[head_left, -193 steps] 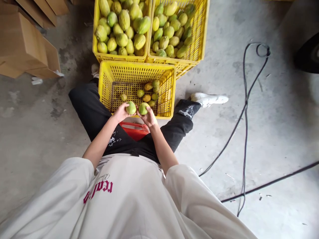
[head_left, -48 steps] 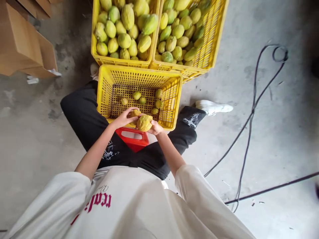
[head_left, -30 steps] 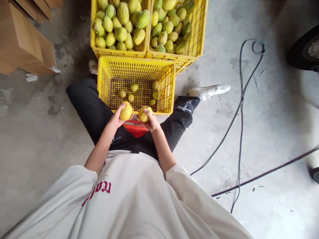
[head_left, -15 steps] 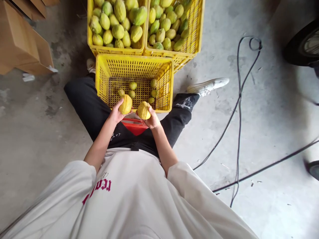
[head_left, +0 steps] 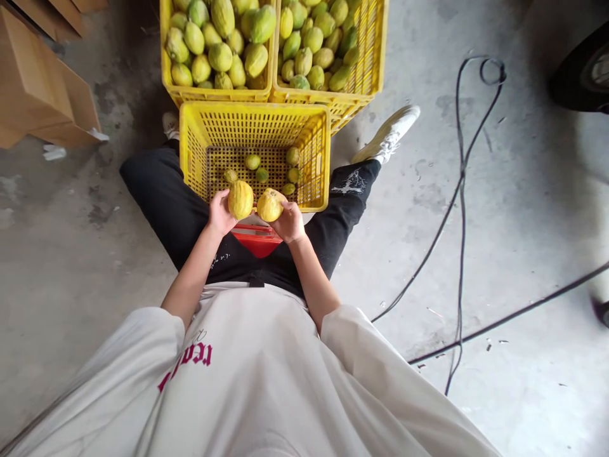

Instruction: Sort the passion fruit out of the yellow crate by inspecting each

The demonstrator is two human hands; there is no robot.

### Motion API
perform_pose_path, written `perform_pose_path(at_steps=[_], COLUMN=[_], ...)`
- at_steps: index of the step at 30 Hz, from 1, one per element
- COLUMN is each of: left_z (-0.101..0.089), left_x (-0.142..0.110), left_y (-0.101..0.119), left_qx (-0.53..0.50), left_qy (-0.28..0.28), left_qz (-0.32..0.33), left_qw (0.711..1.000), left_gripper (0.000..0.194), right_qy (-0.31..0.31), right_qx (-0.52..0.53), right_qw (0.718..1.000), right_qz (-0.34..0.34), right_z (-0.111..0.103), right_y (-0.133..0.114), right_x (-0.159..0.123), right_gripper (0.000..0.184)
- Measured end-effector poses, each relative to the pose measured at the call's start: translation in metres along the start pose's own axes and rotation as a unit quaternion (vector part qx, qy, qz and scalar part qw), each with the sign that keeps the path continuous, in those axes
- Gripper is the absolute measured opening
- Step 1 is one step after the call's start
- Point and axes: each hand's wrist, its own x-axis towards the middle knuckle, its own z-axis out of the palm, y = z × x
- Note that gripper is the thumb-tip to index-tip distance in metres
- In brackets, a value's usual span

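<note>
In my left hand (head_left: 221, 212) is a plump yellow fruit (head_left: 240, 200) with shallow ribs, its kind not certain. My right hand (head_left: 290, 222) grips a second yellow fruit (head_left: 270, 205), lumpier, with its end facing up. The two fruits are side by side, almost touching, above the near rim of a yellow slatted plastic crate (head_left: 254, 114) between my legs. On the crate's floor lie several greenish-yellow fruits, among them a round one (head_left: 252, 162) and a greener one (head_left: 261, 174). My fingers are partly hidden beneath the held fruits.
Beyond stand two yellow crates, left (head_left: 216, 95) and right (head_left: 375, 47), heaped with green and yellow fruits. Something red (head_left: 257, 241) is between my thighs. Cardboard boxes (head_left: 42, 82) stand at left; a black cable (head_left: 462, 171) and a wheel (head_left: 585, 73) are at right.
My hands have drawn the two held fruits closer together, and the right one has turned. A small fruit in the crate has rolled slightly right. My right foot has swung round.
</note>
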Motion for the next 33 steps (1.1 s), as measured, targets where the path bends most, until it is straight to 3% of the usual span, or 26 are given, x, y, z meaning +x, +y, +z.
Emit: perform_pose_path(at_steps=[6, 14, 22, 27, 33], left_z=[-0.003, -0.007, -0.003, -0.003, -0.004], left_x=[0.0, 0.003, -0.001, 0.0, 0.002], left_y=[0.002, -0.003, 0.001, 0.0, -0.001], left_qx=[-0.018, 0.042, 0.041, 0.013, 0.019], left_qy=[0.009, 0.029, 0.019, 0.048, 0.05], left_qz=[0.003, 0.003, 0.007, 0.004, 0.006], left_qw=[1.0, 0.999, 0.999, 0.999, 0.999], left_gripper=[0.035, 0.029, 0.041, 0.031, 0.02], right_qy=[0.003, 0.014, 0.055, 0.041, 0.071], right_qx=[-0.043, -0.039, 0.025, 0.056, 0.061], right_qw=[0.999, 0.999, 0.997, 0.995, 0.994], right_qz=[-0.012, 0.01, 0.055, 0.069, 0.05], right_z=[-0.003, -0.005, 0.003, 0.006, 0.005], right_y=[-0.003, 0.008, 0.003, -0.005, -0.004], right_x=[0.006, 0.01, 0.013, 0.011, 0.01], right_gripper=[0.043, 0.056, 0.033, 0.028, 0.02])
